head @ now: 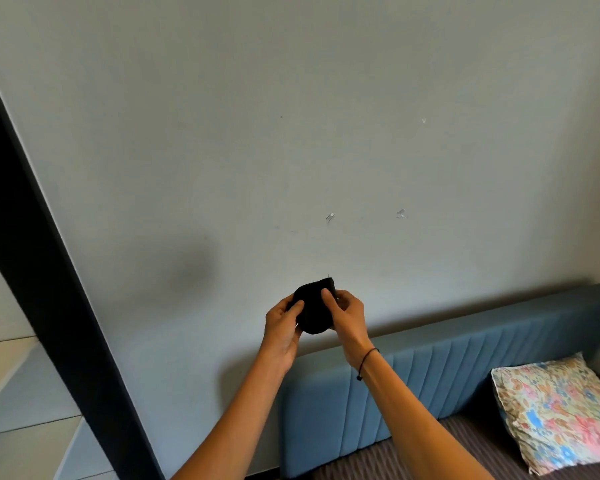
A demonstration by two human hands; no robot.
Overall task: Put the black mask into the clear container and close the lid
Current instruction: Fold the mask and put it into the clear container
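The person stood facing a plain grey-blue wall (pixel 326 133) with both bare arms stretched out in front. Between the two hands was the black mask (pixel 315 308), bunched into a small rounded wad and held up in the air against the wall, above the end of a padded blue headboard (pixel 447 368).

The left hand (pixel 282 327) was closed on the left side of the mask, thumb pressed onto the near face of the cloth and the other fingers curled behind it. The right hand (pixel 347 315) gripped the right side in the same way, its thumb laid across the front of the black fabric and the fingers wrapped round the back edge. A thin dark cord bracelet (pixel 367 360) circled the right wrist.

The wall showed a soft dark shadow to the left of the hands and a few small chipped marks (pixel 330 217) higher up. A wide black frame (pixel 49 271) slanted down the left side of the scene. Down at the lower right, a flowered pillow (pixel 555 414) leaned near the headboard on a brown striped bed cover (pixel 430 455).
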